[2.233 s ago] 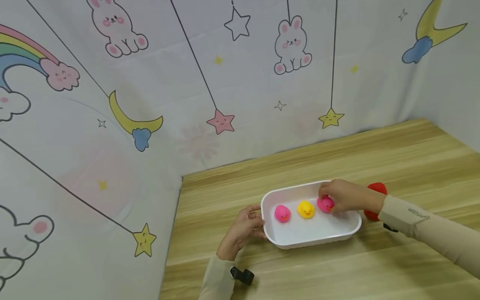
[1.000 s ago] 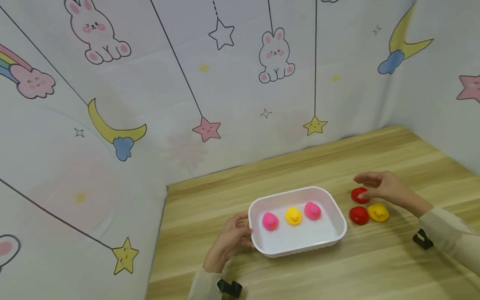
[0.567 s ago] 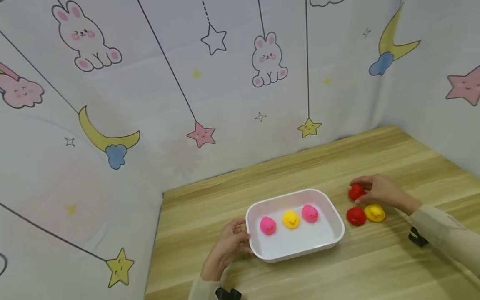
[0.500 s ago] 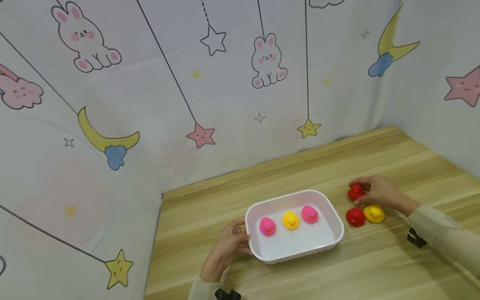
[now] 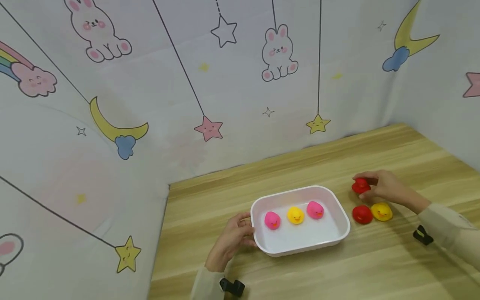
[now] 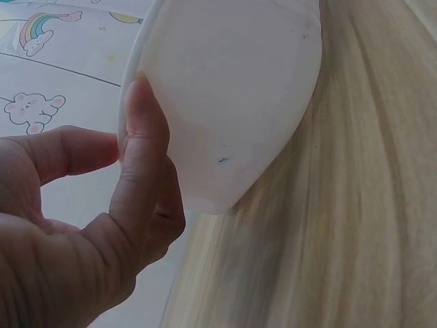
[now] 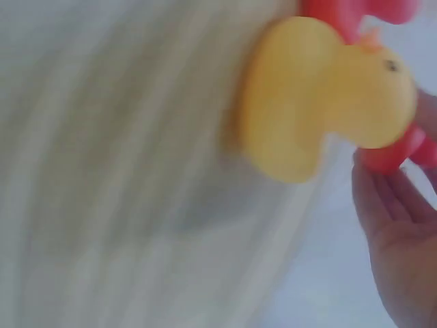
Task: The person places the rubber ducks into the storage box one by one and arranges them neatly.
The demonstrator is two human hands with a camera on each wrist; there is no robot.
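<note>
Right fingers (image 7: 370, 198) moved rightward, pinching a red duck (image 5: 360, 186); left fingers (image 6: 145, 130), a tray (image 5: 303, 236)—ducks (image 5: 295, 214) inside, head view only.

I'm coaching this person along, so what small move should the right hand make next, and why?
Probably carry the red duck held by the right hand over the white tray and lower it beside the nearest pink duck. The fingers already grip it, bare floor shows there, and the left hand holds the tray's opposite end.
</note>
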